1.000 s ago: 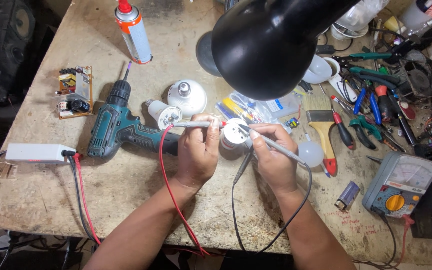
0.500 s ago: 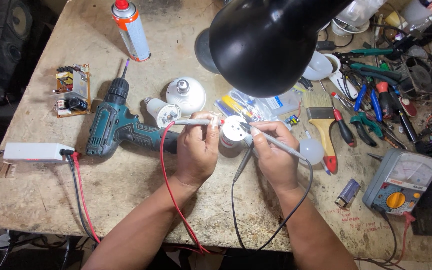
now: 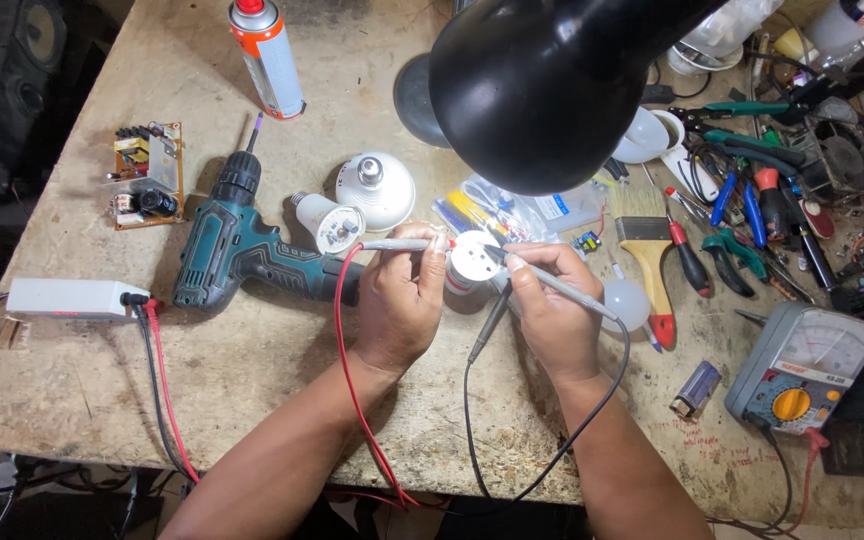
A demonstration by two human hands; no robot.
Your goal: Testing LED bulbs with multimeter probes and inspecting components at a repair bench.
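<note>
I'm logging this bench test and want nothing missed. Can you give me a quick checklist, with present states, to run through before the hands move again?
1. Left hand grips the red-lead probe: ok.
2. Right hand grips the black-lead probe: ok.
3. Both probe tips meet the white bulb base: cannot tell, contact points too small.
4. Bulb base steadied between both hands: ok.
5. Analog meter dial in view: ok; needle reading: cannot tell.
6. Red lead clear of the cordless drill: not ok, it runs right beside the handle.
</note>
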